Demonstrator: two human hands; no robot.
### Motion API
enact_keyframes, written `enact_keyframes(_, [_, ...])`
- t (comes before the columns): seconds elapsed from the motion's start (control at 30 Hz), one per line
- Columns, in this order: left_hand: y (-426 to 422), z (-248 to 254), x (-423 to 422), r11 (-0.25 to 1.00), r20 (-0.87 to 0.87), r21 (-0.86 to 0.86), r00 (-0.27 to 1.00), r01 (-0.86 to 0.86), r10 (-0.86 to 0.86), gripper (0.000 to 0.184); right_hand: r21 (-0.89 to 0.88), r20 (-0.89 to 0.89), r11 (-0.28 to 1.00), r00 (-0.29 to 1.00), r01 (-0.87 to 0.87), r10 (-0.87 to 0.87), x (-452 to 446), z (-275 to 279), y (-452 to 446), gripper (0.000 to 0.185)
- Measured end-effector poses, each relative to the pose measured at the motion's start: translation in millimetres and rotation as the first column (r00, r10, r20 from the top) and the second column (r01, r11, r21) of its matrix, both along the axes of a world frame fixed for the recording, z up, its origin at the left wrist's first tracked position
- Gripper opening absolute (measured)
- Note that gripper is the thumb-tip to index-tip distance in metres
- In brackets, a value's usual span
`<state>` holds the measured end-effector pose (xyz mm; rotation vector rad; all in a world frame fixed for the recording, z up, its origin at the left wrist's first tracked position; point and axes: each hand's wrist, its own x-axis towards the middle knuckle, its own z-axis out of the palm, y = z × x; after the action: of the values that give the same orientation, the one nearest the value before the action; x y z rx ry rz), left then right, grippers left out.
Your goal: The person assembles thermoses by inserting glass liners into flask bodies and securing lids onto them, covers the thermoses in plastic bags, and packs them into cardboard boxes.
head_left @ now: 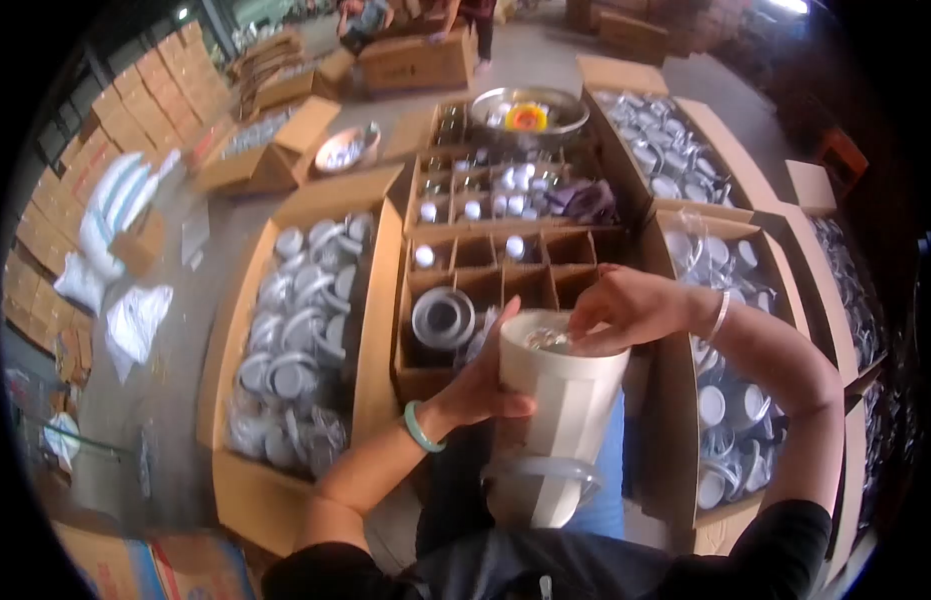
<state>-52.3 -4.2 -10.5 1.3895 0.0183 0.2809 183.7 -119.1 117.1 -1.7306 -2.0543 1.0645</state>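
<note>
Downward, the right hand (630, 304) curls over a container (563, 405).

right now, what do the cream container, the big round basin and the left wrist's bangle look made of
Cream container: probably satin plastic, given its smooth, opaque faceted sides; coated metal is possible.
Basin: likely polished metal, from its silvery, shiny wall.
Bangle: glossy pale green, perhaps stone, glass or plastic; unclear.

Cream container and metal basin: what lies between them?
In the head view, divided cartons lie between the cream container and the metal basin, some compartments holding white-topped items.
</note>
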Motion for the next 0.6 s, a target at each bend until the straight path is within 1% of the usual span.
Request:
enact_keyframes(0.03, [-4.9,4.1,-1.1,0.999,0.001,0.031,0.999,-0.033,0.033,0.142,-0.024,0.008,0.999,1.0,0.024,-0.024,-1.0,2.8,-2.7,0.035])
enact_keyframes(0.07, [-6.1,4.5,-3.0,0.991,0.105,0.132,0.994,-0.034,0.021,0.121,-0.044,-0.033,0.999,0.999,0.02,-0.021,0.5,-0.3,-5.5,0.037])
enact_keyframes(0.1, [2.1,3.4,-4.5,0.99,0.104,0.133,0.994,-0.053,0.039,0.121,-0.061,0.03,0.998,0.999,0.029,-0.028,-0.1,-0.2,-6.0,0.036])
enact_keyframes(0.17, [32.2,0.6,1.5,0.993,-0.018,-0.096,0.997,0.072,-0.074,0.087,-0.084,0.001,0.996,1.0,0.006,-0.006,10.8,-11.4,-2.3,0.034])
enact_keyframes(0.2, [69.4,-43.7,14.3,0.999,0.012,0.051,1.0,0.003,-0.004,0.062,-0.077,0.063,0.997,0.998,-0.021,0.026,12.3,-11.2,1.6,0.035])
enact_keyframes(0.23, [107.0,-69.6,22.2,0.881,-0.069,0.426,0.964,-0.204,0.257,0.062,-0.093,-0.051,0.996,0.999,-0.016,0.012,15.8,-13.5,5.9,0.036])
enact_keyframes(0.27, [140.9,-102.1,32.2,0.664,-0.051,0.684,0.888,-0.303,0.458,0.061,-0.067,-0.064,0.996,0.996,-0.062,0.058,21.0,-19.2,12.0,0.037])
enact_keyframes(0.3, [166.8,-141.8,34.3,0.376,0.071,0.868,0.83,-0.324,0.553,0.058,-0.042,-0.075,0.993,0.992,-0.109,0.105,26.1,-22.5,19.1,0.037])
enact_keyframes(0.33, [178.9,-155.6,35.3,0.196,0.002,0.969,0.797,-0.15,0.603,0.06,-0.068,-0.047,0.994,0.995,-0.09,0.087,26.2,-21.9,26.0,0.038])
enact_keyframes(0.37, [185.5,-165.4,32.7,0.23,-0.137,0.973,0.792,-0.004,0.595,0.061,-0.1,-0.022,0.992,0.997,-0.07,0.068,24.8,-21.4,31.6,0.038])
enact_keyframes(0.4, [209.7,-222.9,32.4,0.248,-0.257,0.959,0.789,0.137,0.558,0.061,-0.094,-0.043,0.992,0.996,-0.084,0.08,25.2,-20.3,37.5,0.039])
enact_keyframes(0.47, [198.2,-211.7,25.5,0.197,-0.186,0.977,0.791,0.085,0.583,0.057,-0.115,-0.024,0.99,0.996,-0.082,0.08,28.7,-21.0,47.8,0.042])
enact_keyframes(0.5, [198.5,-214.6,24.9,0.242,-0.207,0.967,0.784,0.074,0.586,0.058,-0.139,-0.033,0.986,0.995,-0.093,0.089,29.4,-20.6,50.7,0.043])
enact_keyframes(0.53, [190.5,-198.1,27.9,0.256,-0.258,0.96,0.696,0.109,0.67,0.058,-0.022,-0.096,0.996,0.992,-0.088,0.085,32.1,-29.4,51.7,0.058])
enact_keyframes(0.57, [174.1,-178.1,27.3,0.282,-0.311,0.948,0.596,0.145,0.74,0.059,-0.018,-0.101,0.997,0.992,-0.08,0.077,31.7,-26.6,53.5,0.058])
enact_keyframes(0.6, [169.0,-168.0,25.6,0.243,-0.277,0.96,0.597,0.138,0.753,0.06,-0.047,-0.081,0.996,0.994,-0.077,0.073,29.8,-19.9,55.3,0.059])
